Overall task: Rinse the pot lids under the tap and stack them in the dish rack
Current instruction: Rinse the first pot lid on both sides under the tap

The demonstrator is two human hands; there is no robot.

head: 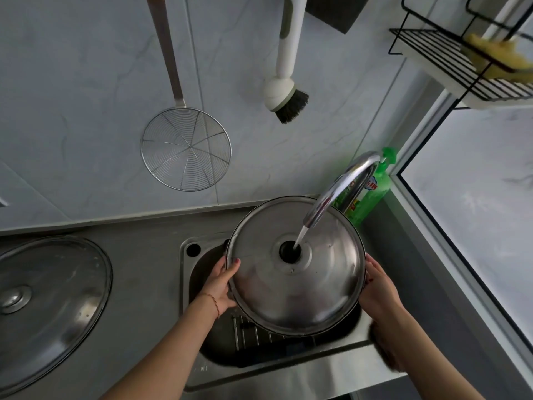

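Observation:
A large steel pot lid (294, 290) is held over the sink (196, 255), domed side up. Water runs from the curved tap (337, 192) onto the dark knob (290, 251) at the lid's centre. My left hand (220, 284) grips the lid's left rim, thumb on top. My right hand (380, 287) grips the right rim. A second, bigger steel lid (49, 307) lies on the counter at the left, knob up. A wire rack (248, 333) shows inside the sink under the held lid.
A wire skimmer (186, 148) and a dish brush (288, 90) hang on the tiled wall. A green detergent bottle (372, 192) stands behind the tap. A black wire shelf (461, 67) with a yellow sponge (496, 59) is mounted at the upper right.

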